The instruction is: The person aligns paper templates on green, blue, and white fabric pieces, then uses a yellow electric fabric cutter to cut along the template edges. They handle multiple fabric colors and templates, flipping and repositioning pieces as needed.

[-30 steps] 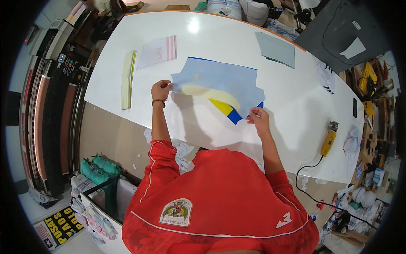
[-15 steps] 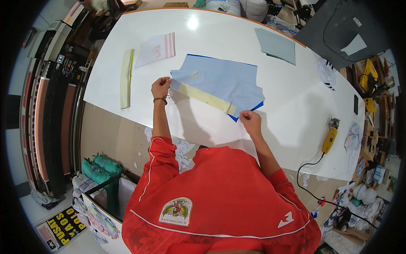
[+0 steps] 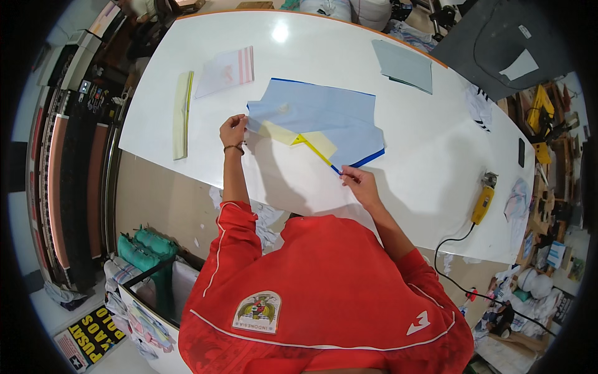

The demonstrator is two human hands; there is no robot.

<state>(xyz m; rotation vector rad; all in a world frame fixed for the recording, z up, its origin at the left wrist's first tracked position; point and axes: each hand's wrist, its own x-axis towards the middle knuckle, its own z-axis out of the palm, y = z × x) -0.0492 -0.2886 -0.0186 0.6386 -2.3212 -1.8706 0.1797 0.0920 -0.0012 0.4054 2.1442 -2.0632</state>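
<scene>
A stacked light blue fabric piece [image 3: 324,112] with pale yellow lower panels and a bright blue edge lies on the white table [image 3: 436,156]. Its lower edge is lifted, showing a narrow bright yellow and blue border [image 3: 317,154]. My left hand [image 3: 233,131] pinches the fabric's left end. My right hand [image 3: 360,187] pinches the blue tip at the lower right, its fingers closed on it.
A folded pale yellow strip [image 3: 180,115] and pink-striped white fabric [image 3: 224,71] lie left. Grey-blue pieces [image 3: 402,65] lie at the back right. A yellow corded electric cutter [image 3: 483,202] and a black phone [image 3: 521,153] are on the right.
My right hand has moved left and slightly down with the fabric edge. My left hand has shifted slightly left. The lower edge has changed folds, with a thin yellow border now showing.
</scene>
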